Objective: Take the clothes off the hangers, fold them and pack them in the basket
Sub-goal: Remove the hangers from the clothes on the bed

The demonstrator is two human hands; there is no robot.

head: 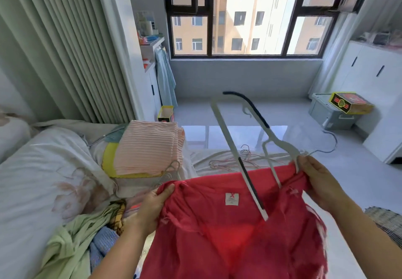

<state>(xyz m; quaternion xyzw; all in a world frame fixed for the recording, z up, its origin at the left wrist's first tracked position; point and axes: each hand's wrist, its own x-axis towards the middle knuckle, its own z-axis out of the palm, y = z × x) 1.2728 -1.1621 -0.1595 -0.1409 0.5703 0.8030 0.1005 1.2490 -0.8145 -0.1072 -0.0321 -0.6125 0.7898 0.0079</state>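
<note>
We look down at our two hands holding up a red garment (228, 235) in front of us, its white label facing us near the top edge. Our left hand (155, 204) grips the garment's upper left corner, fingers curled round a bunch of cloth. Our right hand (319, 183) pinches the upper right corner together with one end of a white and black hanger (243, 148). The hanger tilts up and away from the garment, one arm lying across the cloth near the label.

To our left is a bed (32, 181) with a folded pink striped stack (148, 148) on it, wire hangers (237, 159) just beyond the garment, and loose green and blue clothes (82, 235) below our left wrist. A woven basket edge (385, 220) shows at far right, beside our right forearm.
</note>
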